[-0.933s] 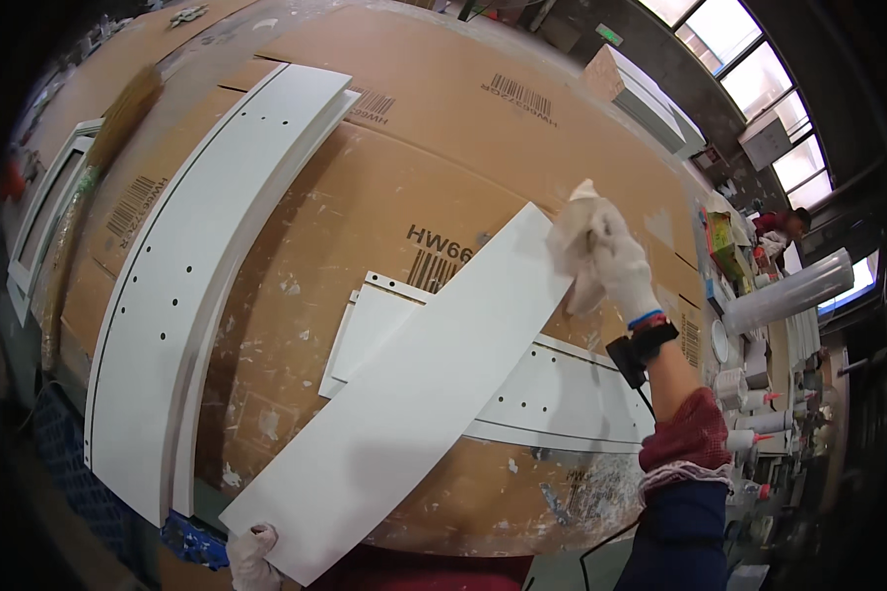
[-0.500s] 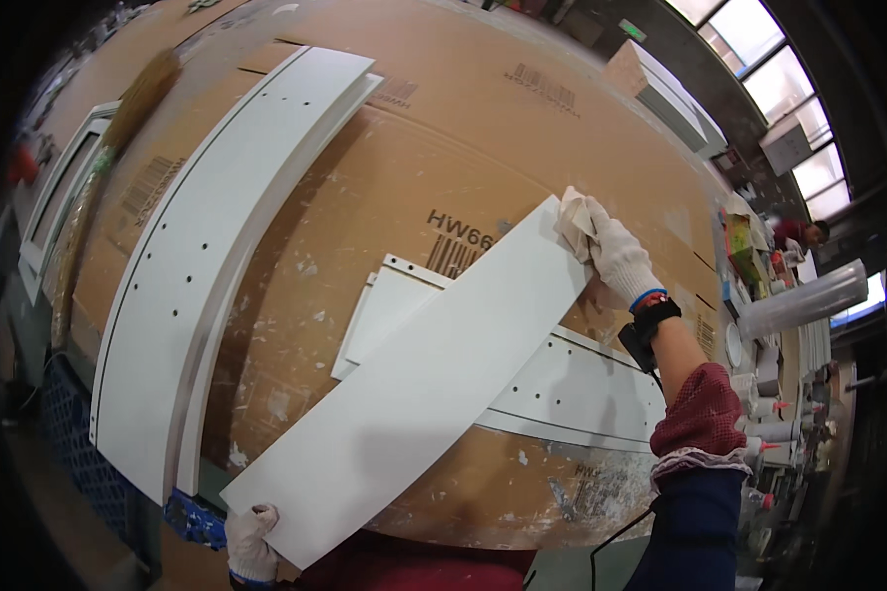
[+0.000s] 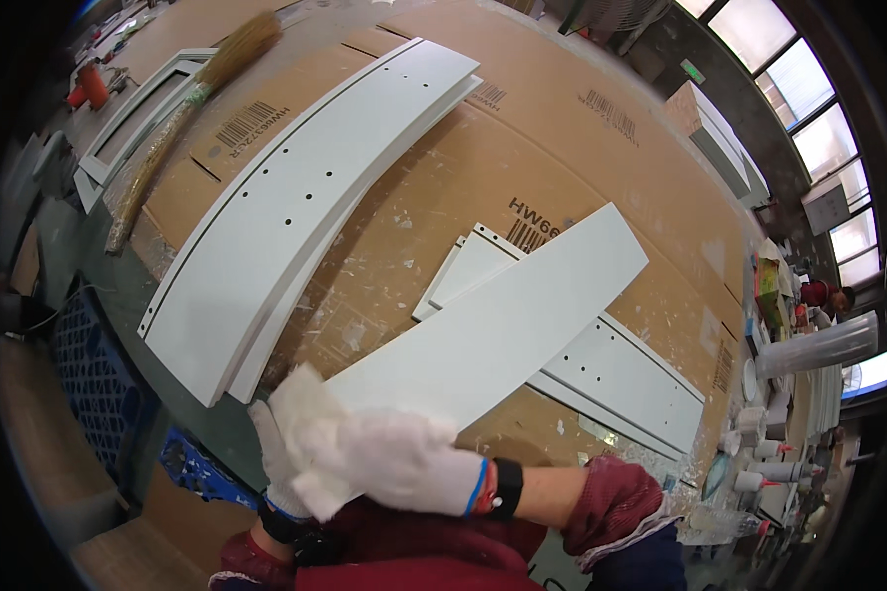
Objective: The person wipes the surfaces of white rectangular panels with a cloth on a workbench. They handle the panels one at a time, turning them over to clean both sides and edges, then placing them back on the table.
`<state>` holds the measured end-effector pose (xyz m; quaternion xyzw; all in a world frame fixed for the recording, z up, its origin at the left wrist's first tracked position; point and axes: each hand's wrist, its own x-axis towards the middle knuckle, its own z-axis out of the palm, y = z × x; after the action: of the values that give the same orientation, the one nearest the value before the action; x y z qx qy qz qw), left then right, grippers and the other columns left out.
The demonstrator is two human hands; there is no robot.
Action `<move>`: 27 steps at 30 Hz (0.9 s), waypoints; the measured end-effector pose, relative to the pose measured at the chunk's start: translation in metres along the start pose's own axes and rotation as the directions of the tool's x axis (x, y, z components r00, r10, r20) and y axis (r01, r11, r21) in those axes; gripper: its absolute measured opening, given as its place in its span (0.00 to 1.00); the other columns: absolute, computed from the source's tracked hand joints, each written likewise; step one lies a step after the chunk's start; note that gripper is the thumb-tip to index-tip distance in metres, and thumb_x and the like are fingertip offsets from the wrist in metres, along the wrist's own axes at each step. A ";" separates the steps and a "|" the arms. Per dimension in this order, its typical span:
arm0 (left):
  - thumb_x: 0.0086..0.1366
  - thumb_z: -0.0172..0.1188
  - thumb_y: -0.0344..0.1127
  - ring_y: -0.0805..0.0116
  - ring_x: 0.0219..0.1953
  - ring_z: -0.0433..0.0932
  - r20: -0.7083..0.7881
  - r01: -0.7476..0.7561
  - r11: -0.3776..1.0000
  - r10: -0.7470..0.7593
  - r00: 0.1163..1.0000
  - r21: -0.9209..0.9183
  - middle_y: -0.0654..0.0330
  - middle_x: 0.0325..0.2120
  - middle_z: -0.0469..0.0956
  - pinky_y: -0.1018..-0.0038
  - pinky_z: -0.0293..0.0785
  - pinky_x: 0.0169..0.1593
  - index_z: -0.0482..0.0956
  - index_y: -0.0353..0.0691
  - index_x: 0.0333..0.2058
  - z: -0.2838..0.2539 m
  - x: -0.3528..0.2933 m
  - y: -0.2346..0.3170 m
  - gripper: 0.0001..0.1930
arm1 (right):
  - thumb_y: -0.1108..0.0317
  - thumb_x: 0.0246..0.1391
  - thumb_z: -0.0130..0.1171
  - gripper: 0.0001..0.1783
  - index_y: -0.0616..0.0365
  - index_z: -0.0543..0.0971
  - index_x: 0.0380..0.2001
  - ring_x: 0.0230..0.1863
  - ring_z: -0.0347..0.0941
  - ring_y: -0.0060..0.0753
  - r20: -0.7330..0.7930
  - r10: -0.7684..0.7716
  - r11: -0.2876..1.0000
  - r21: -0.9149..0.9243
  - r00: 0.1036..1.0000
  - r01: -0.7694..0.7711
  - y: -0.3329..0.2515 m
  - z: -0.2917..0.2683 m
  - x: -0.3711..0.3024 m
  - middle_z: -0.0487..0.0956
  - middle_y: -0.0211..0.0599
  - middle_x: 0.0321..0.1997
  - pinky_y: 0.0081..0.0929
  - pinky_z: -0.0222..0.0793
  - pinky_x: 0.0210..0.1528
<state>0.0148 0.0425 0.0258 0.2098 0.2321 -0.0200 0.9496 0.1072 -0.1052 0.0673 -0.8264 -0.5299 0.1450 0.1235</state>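
Note:
A plain white board [image 3: 503,325] lies slantwise, its far end over other white panels and its near end close to my body. My right hand [image 3: 404,461], in a white knit glove, is closed on a pale cloth [image 3: 310,424] at the board's near end; hand and cloth are smeared by motion. Beside the cloth, my gloved left hand [image 3: 274,458] grips the near end of the board, its fingers partly hidden by the cloth. Under the board are white panels with dark holes [image 3: 621,379], crossing it at an angle.
Long white drilled panels [image 3: 296,212] lie stacked on the left of the cardboard-covered table [image 3: 384,236]. Beyond them are a straw brush [image 3: 237,54] and a white frame [image 3: 133,113]. A blue plastic crate [image 3: 99,374] stands at lower left; bottles [image 3: 759,481] line the right side.
My right hand has wiped the cloth from the board's far end down to its near end, beside my left hand. The view has shifted, so the table appears further right.

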 end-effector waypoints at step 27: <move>0.67 0.39 0.67 0.57 0.54 0.72 0.269 0.056 0.998 -0.046 0.962 -0.029 0.50 0.53 0.71 0.62 0.69 0.57 0.63 0.34 0.59 -0.030 0.003 -0.008 0.39 | 0.68 0.52 0.56 0.33 0.57 0.65 0.63 0.34 0.78 0.46 -0.192 -0.020 0.953 0.293 0.981 0.077 -0.041 -0.003 -0.038 0.78 0.47 0.37 0.34 0.74 0.35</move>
<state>0.0032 0.0478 -0.0026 0.1816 0.1070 -0.0685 0.9751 0.0589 -0.1230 0.0889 -0.7949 -0.5081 0.1421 0.2997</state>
